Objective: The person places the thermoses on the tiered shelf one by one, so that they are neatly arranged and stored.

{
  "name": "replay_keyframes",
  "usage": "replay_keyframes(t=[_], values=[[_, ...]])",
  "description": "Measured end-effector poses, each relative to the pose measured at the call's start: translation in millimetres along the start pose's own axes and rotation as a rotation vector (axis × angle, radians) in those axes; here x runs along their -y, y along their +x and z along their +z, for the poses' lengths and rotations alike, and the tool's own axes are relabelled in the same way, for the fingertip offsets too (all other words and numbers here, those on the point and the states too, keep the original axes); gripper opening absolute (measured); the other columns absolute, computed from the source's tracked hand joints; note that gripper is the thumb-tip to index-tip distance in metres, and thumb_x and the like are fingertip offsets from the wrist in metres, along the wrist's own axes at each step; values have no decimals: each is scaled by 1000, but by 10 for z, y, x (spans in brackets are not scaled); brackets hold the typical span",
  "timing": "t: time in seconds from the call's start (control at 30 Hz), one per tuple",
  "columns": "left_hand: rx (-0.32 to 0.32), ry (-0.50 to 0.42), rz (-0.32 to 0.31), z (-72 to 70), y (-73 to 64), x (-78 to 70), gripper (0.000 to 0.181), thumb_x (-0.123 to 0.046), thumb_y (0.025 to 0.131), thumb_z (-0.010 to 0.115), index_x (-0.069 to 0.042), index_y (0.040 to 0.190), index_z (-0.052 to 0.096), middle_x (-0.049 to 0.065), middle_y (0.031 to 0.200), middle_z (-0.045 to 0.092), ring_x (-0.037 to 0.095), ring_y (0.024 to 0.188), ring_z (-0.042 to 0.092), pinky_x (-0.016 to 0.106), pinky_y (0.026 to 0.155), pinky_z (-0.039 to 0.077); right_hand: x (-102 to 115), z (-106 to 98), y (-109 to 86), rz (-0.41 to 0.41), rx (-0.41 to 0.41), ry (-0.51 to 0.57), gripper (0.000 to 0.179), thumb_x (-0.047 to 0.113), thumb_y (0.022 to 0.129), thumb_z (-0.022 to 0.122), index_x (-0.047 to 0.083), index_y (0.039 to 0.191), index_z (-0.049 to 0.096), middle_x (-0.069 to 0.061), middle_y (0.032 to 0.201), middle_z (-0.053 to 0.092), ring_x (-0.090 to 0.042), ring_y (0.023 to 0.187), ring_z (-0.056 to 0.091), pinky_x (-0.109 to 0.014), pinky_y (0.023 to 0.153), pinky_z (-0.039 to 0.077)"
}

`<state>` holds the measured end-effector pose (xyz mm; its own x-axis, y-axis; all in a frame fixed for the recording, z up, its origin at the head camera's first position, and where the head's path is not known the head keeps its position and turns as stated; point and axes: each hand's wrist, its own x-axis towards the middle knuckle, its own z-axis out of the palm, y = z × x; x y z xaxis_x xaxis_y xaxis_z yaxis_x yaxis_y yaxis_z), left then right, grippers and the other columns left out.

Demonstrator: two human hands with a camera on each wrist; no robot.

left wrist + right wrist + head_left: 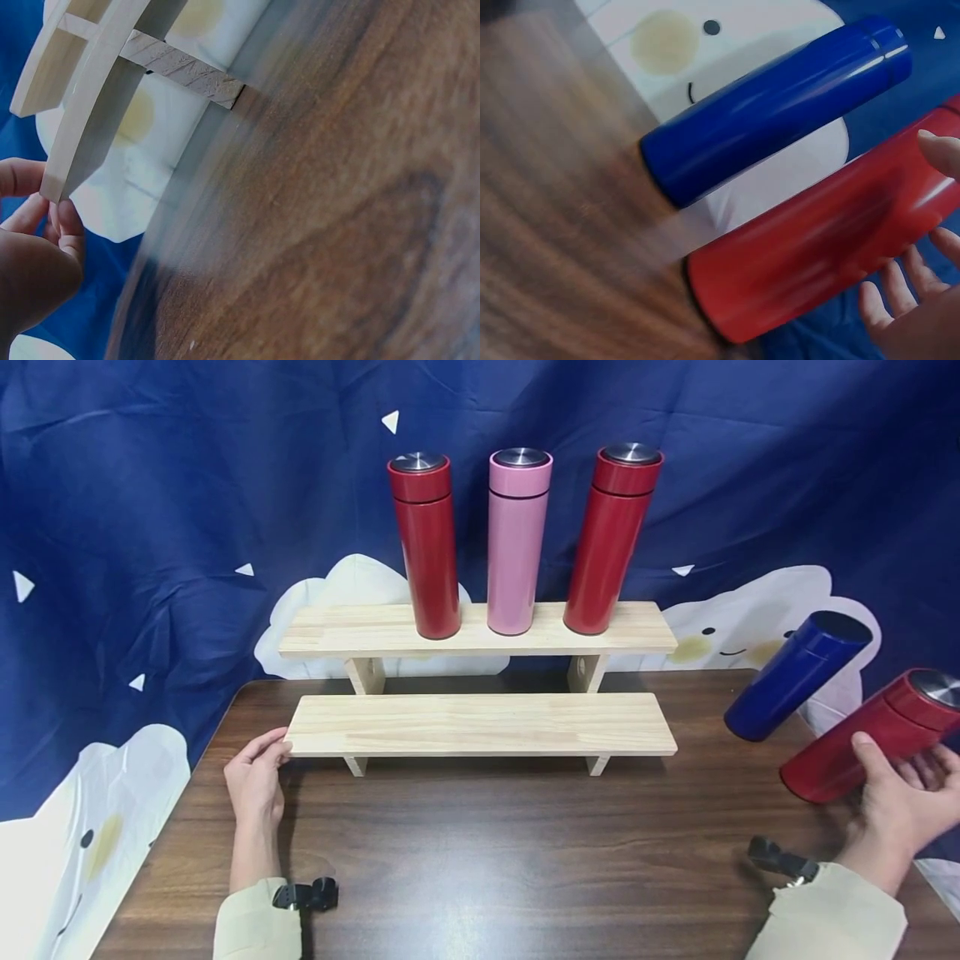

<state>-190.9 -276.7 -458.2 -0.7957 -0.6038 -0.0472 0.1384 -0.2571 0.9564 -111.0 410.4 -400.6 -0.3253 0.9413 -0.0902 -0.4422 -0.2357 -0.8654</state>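
A red bottle with a silver lid [877, 718] is at the right hand [900, 797], its base low by the tabletop [480, 852]. The hand's thumb lies across the side nearest the wearer, and the fingers curve along the other side; whether they grip firmly or only touch, I cannot tell. This low, sideways placing probably suits a tall, smooth cylinder. The bottle slants outward in the head view, but I cannot tell true tilt from lens slant.

Just beyond that hand and a little to its left is a blue bottle [795, 677], apart from the red one. Both bases are near the table's far right edge, so there is little room outward; the wider room is on the hand's left.

Well across to the left, the left hand [257, 781] pinches the near left corner of the lower shelf [480, 724], fingers above and below the board, perhaps to steady it. The shelf's bare top runs rightward from that hand. Open tabletop lies between the two hands, in front of the shelf.

Beyond and right of the left hand, the upper shelf [337, 631] bears three spaced bottles: a dark red bottle [431, 552], a pink bottle [517, 547] and a second dark red bottle [611, 547]. A blue cloth [187, 485] hangs close behind them.
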Motion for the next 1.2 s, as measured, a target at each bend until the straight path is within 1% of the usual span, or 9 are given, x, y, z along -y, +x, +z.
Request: replay_keyframes(t=[0.1, 0.17, 0.3, 0.43, 0.57, 0.77, 0.9, 1.2], values=[[4, -5, 4, 8, -4, -5, 21, 19, 83, 62, 11, 97, 75, 1, 76, 73, 9, 59, 56, 17, 58, 48, -70, -47, 7, 9, -3, -27, 75, -26, 58, 84, 10, 121, 63, -5, 121, 59, -12, 100, 59, -11, 75, 51], [5, -3, 7, 14, -7, -8, 21, 19, 83, 62, 12, 98, 75, 0, 77, 73, 9, 59, 56, 17, 58, 48, -104, -74, 5, 16, -5, -67, 77, -24, 60, 84, 12, 124, 62, -3, 121, 59, -11, 103, 59, -11, 76, 51], [-1, 10, 0, 22, -13, -12, 21, 18, 83, 63, 13, 100, 74, 0, 77, 73, 9, 60, 56, 17, 59, 48, -164, -129, 6, 33, -5, -112, 79, -23, 62, 85, 14, 127, 61, 0, 122, 60, -10, 105, 60, -10, 79, 49], [-7, 26, -11, 21, -15, -15, 22, 17, 84, 63, 13, 102, 74, -1, 77, 72, 9, 61, 56, 17, 59, 48, -252, -175, 26, 27, 3, -88, 74, -23, 62, 84, 13, 123, 64, -2, 120, 61, -11, 103, 59, -10, 79, 49], [-8, 29, -7, 15, -16, -13, 22, 17, 84, 63, 13, 103, 73, -1, 77, 73, 9, 61, 57, 17, 59, 48, -351, -220, 78, 21, 13, -52, 72, -24, 62, 83, 12, 122, 64, -4, 120, 62, -12, 103, 58, -11, 79, 50], [-4, 25, 1, 4, -17, -9, 23, 18, 83, 63, 13, 102, 74, -1, 76, 73, 9, 60, 57, 17, 59, 49, -469, -285, 140, 37, 20, -85, 74, -23, 63, 84, 13, 124, 62, -3, 120, 61, -12, 103, 58, -11, 77, 49], [-4, 32, -2, 0, -19, -10, 23, 18, 83, 63, 13, 103, 73, -1, 77, 73, 9, 61, 57, 17, 60, 49, -531, -298, 147, 53, 22, -97, 74, -24, 62, 83, 13, 123, 62, -3, 118, 60, -11, 102, 58, -10, 75, 50], [3, 16, 6, -2, -13, -9, 22, 18, 83, 63, 13, 102, 73, 0, 77, 73, 10, 60, 57, 17, 59, 48, -577, -281, 145, 31, 35, -140, 73, -24, 64, 82, 14, 123, 61, -2, 114, 57, -10, 101, 54, -10, 74, 50]])
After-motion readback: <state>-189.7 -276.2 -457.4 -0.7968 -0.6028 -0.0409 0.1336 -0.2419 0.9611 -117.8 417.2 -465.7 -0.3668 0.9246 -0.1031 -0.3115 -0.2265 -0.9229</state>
